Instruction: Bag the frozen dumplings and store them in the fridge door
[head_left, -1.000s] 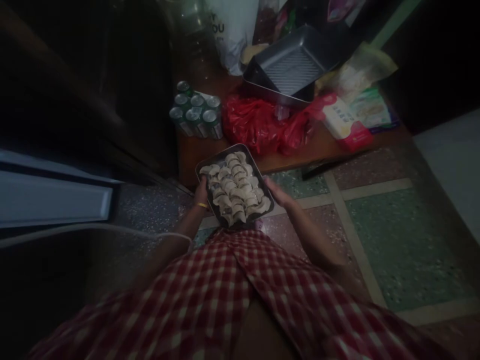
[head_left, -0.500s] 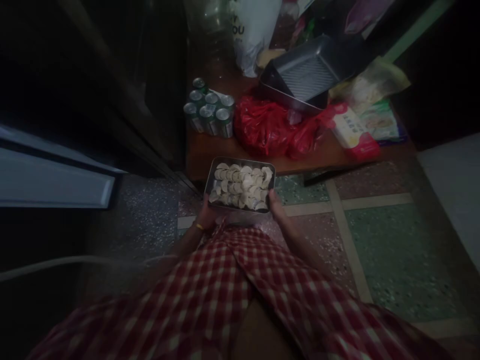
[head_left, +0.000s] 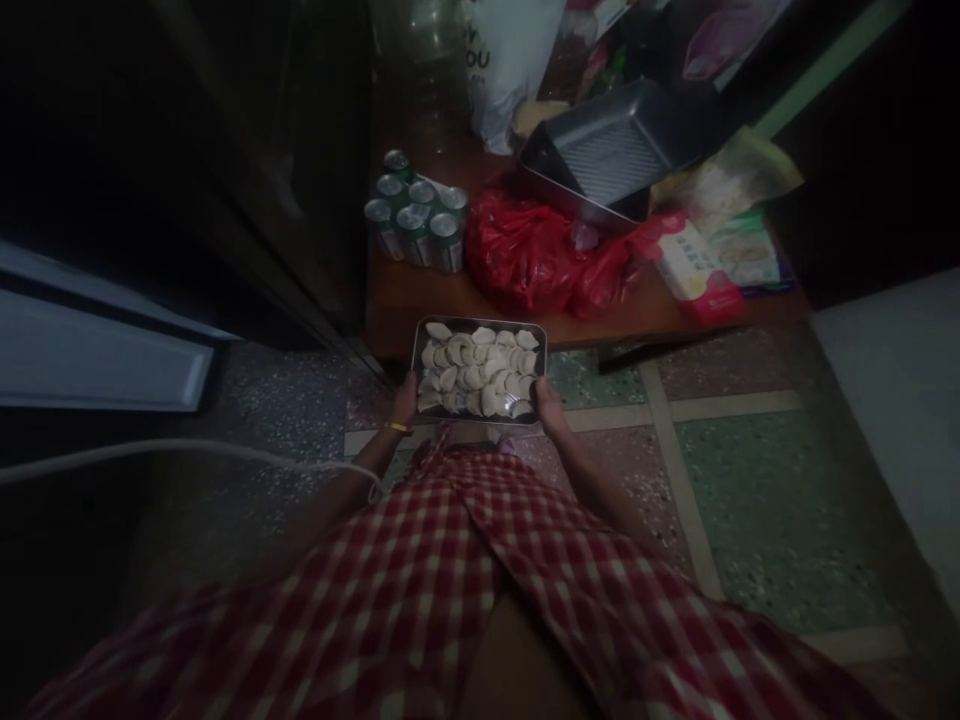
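Note:
A shallow rectangular metal tray (head_left: 543,345) is held in front of my body, close to the near edge of a wooden table. Rows of pale dumplings (head_left: 480,368) lie in it, several overlapping. My left hand (head_left: 403,402) grips the tray's left side, with a yellow band on the wrist. At the tray's right side my right hand (head_left: 551,408) holds on, thumb along the rim. The fingers of both hands are mostly hidden under the tray.
On the wooden table (head_left: 412,300) stand several green cans (head_left: 415,228), a red plastic bag (head_left: 525,255), a dark ridged pan (head_left: 611,155) and a red-and-white package (head_left: 697,268). A white cord (head_left: 225,447) hangs at left. The floor (head_left: 772,500) is green and reddish speckled tile.
The tray has tilted slightly so more of the dumplings faces me, and it has shifted a little left. Both hands keep hold of it. The cord at left has swung upward in view.

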